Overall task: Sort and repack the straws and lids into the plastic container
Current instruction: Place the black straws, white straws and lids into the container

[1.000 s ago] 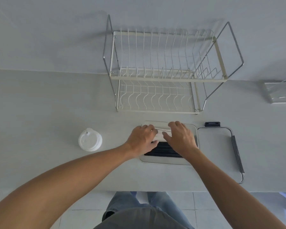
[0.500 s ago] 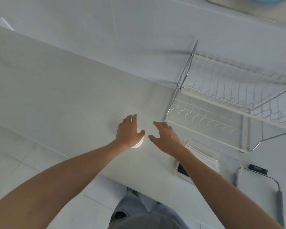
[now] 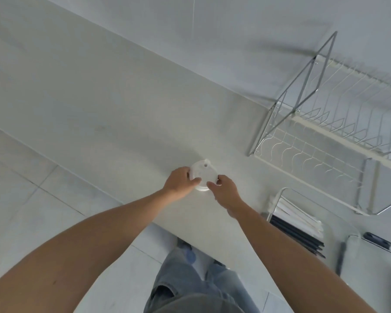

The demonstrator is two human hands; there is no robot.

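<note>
White lids (image 3: 204, 175) gripped between left hand (image 3: 180, 183) and right hand (image 3: 224, 190)

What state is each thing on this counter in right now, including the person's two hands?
Left hand: grip closed on the lid stack's left edge.
Right hand: grip closed on the stack's right edge.
Lid stack: upright on the counter, held from both sides.
Plastic container: open, lying flat.
White straws: inside the container.
Black straws: inside the container, beside the white ones.
Container lid: off, flat beside the container.
Dish rack: empty.
</note>
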